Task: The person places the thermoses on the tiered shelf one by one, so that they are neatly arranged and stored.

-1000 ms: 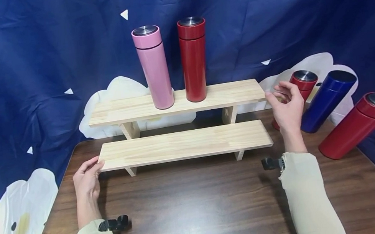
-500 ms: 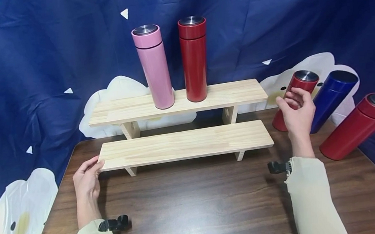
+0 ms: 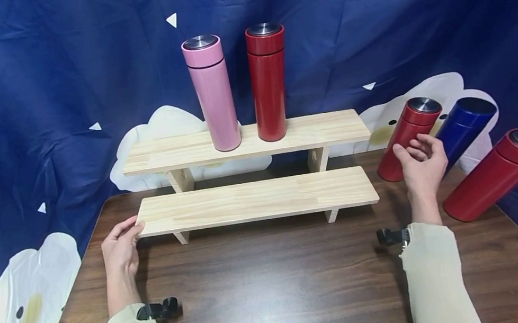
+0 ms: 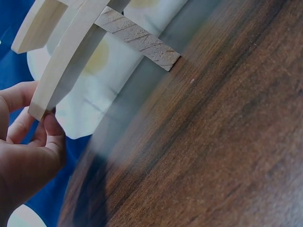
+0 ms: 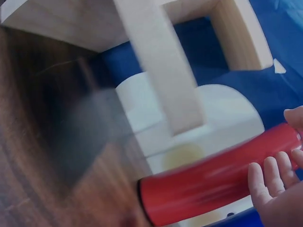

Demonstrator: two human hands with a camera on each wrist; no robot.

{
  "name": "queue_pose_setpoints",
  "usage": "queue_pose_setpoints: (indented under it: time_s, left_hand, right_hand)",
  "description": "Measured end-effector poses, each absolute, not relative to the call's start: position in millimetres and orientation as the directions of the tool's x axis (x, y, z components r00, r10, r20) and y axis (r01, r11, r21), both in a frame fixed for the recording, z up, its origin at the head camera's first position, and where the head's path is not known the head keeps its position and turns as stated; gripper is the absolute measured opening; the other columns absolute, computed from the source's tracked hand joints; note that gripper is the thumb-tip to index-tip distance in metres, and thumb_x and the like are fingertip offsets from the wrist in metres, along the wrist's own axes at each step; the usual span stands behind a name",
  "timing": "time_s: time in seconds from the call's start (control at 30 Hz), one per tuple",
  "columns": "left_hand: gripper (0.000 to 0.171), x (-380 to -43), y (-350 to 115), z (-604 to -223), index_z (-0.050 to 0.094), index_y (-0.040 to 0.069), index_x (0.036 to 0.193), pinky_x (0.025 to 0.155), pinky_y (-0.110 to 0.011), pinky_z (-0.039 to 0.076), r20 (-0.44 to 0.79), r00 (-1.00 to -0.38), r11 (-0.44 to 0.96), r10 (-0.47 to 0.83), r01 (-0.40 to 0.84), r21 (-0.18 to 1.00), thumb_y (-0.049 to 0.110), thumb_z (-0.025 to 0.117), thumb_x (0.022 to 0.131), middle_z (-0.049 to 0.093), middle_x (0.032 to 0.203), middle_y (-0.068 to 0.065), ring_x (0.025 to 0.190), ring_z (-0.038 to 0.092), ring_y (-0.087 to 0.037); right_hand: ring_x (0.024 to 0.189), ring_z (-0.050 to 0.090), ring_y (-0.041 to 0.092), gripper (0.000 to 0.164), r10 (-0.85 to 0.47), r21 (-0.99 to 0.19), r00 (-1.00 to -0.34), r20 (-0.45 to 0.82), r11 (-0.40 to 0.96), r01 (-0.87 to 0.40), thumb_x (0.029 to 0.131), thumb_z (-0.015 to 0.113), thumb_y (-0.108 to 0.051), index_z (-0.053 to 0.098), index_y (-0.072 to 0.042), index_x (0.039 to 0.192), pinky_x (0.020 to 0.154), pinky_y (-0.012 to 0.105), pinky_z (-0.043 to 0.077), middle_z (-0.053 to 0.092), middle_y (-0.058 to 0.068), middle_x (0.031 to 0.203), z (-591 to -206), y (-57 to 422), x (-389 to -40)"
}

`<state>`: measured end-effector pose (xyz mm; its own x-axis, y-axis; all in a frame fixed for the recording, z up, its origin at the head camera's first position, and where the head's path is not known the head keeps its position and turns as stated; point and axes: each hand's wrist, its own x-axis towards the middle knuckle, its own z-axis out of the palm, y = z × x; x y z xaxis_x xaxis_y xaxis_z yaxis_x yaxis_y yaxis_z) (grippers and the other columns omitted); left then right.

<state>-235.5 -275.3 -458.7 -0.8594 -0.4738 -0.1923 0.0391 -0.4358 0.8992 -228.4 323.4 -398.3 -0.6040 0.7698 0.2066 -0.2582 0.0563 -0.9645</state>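
At the left end of the two-tier wooden shelf [image 3: 254, 200], my left hand [image 3: 120, 252] pinches the corner of the lower board between thumb and fingers. The left wrist view shows the fingers on both faces of that board [image 4: 61, 66]. My right hand [image 3: 425, 166] hovers with loosely bent fingers in front of a standing red thermos bottle [image 3: 394, 149]. In the right wrist view the fingers overlap the red bottle [image 5: 199, 189]; contact cannot be made out. A pink thermos bottle [image 3: 216, 102] and another red thermos bottle [image 3: 270, 88] stand on the upper board.
A blue thermos bottle [image 3: 463, 125] stands behind my right hand, partly hidden. Farther right is another red thermos bottle [image 3: 496, 177] near the table edge. The brown table [image 3: 263, 278] extends in front of the shelf, and a blue patterned cloth [image 3: 85, 69] hangs behind.
My right hand has moved away from the upper board's right end, rightward and nearer to me, in front of the red bottle. The left hand stays on the lower board.
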Motion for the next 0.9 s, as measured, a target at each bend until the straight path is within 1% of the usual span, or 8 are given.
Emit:
queue_pose_setpoints:
  time_s: [0.1, 0.27, 0.37, 0.43, 0.53, 0.67, 0.77, 0.9]
  left_hand:
    - [0.027, -236, -275, -459, 0.080, 0.004, 0.084, 0.061, -0.019, 0.054, -0.191, -0.858, -0.433, -0.476, 0.040, 0.900, -0.022, 0.071, 0.081, 0.070, 0.081, -0.007, 0.070, 0.065, -0.013]
    - [0.026, -236, -275, -458, 0.080, 0.003, 0.086, 0.061, -0.018, 0.054, -0.195, -0.859, -0.427, -0.473, 0.030, 0.904, -0.021, 0.073, 0.081, 0.070, 0.081, -0.006, 0.071, 0.065, -0.013]
    - [0.026, -235, -275, -457, 0.080, 0.004, 0.086, 0.060, -0.018, 0.054, -0.200, -0.859, -0.425, -0.472, 0.023, 0.905, -0.020, 0.073, 0.081, 0.070, 0.081, -0.005, 0.071, 0.064, -0.012]
    - [0.026, -235, -275, -457, 0.080, 0.005, 0.086, 0.061, -0.018, 0.054, -0.200, -0.859, -0.417, -0.472, 0.017, 0.909, -0.020, 0.073, 0.081, 0.070, 0.081, -0.005, 0.071, 0.064, -0.012]
    - [0.025, -235, -275, -457, 0.080, 0.002, 0.090, 0.061, -0.018, 0.054, -0.202, -0.859, -0.420, -0.470, 0.016, 0.907, -0.020, 0.073, 0.081, 0.070, 0.082, -0.005, 0.071, 0.064, -0.012]
    - [0.024, -236, -275, -458, 0.079, -0.002, 0.095, 0.060, -0.018, 0.053, -0.199, -0.860, -0.427, -0.470, 0.024, 0.904, -0.020, 0.073, 0.080, 0.070, 0.081, -0.005, 0.070, 0.064, -0.013]
    - [0.024, -235, -275, -458, 0.079, 0.000, 0.092, 0.060, -0.018, 0.053, -0.190, -0.861, -0.413, -0.471, 0.025, 0.910, -0.020, 0.073, 0.081, 0.069, 0.081, -0.005, 0.070, 0.064, -0.012]
    - [0.025, -235, -276, -458, 0.080, 0.002, 0.089, 0.061, -0.018, 0.054, -0.194, -0.860, -0.414, -0.472, 0.022, 0.910, -0.020, 0.073, 0.080, 0.069, 0.082, -0.005, 0.071, 0.064, -0.012]
  right_hand:
    - [0.087, 0.061, 0.009, 0.048, 0.783, -0.968, -0.600, 0.166, 0.011, -0.252, 0.077, 0.082, 0.004, 0.064, -0.010, 0.119, 0.078, 0.016, 0.052, 0.063, 0.001, 0.105, -406, 327, -228]
    - [0.083, 0.061, 0.009, 0.051, 0.793, -0.960, -0.605, 0.080, -0.103, -0.262, 0.075, 0.084, 0.008, 0.061, -0.010, 0.118, 0.058, 0.012, 0.053, 0.060, 0.004, 0.104, -420, 335, -228]
    - [0.084, 0.060, 0.008, 0.052, 0.798, -0.966, -0.600, 0.058, -0.107, -0.236, 0.074, 0.085, 0.005, 0.061, -0.010, 0.117, 0.057, 0.011, 0.052, 0.058, 0.003, 0.105, -427, 338, -228]
    - [0.085, 0.059, 0.008, 0.052, 0.803, -0.970, -0.594, 0.049, -0.103, -0.221, 0.074, 0.086, 0.003, 0.061, -0.011, 0.117, 0.058, 0.010, 0.052, 0.058, 0.002, 0.106, -431, 339, -228]
    - [0.087, 0.057, 0.009, 0.053, 0.813, -0.974, -0.582, 0.026, -0.111, -0.199, 0.073, 0.088, 0.001, 0.061, -0.011, 0.117, 0.060, 0.010, 0.051, 0.058, 0.002, 0.107, -436, 341, -230]
    - [0.094, 0.057, 0.010, 0.055, 0.815, -0.976, -0.579, -0.023, -0.144, -0.163, 0.074, 0.088, 0.000, 0.061, -0.011, 0.121, 0.073, 0.015, 0.051, 0.059, 0.001, 0.110, -442, 343, -234]
    - [0.104, 0.057, 0.013, 0.059, 0.814, -0.978, -0.578, -0.062, -0.164, -0.126, 0.075, 0.088, -0.003, 0.060, -0.013, 0.126, 0.086, 0.019, 0.047, 0.059, 0.000, 0.117, -446, 345, -236]
    - [0.116, 0.055, 0.016, 0.063, 0.815, -0.977, -0.572, -0.096, -0.186, -0.100, 0.076, 0.087, -0.002, 0.058, -0.015, 0.131, 0.096, 0.023, 0.046, 0.057, 0.002, 0.128, -454, 348, -240]
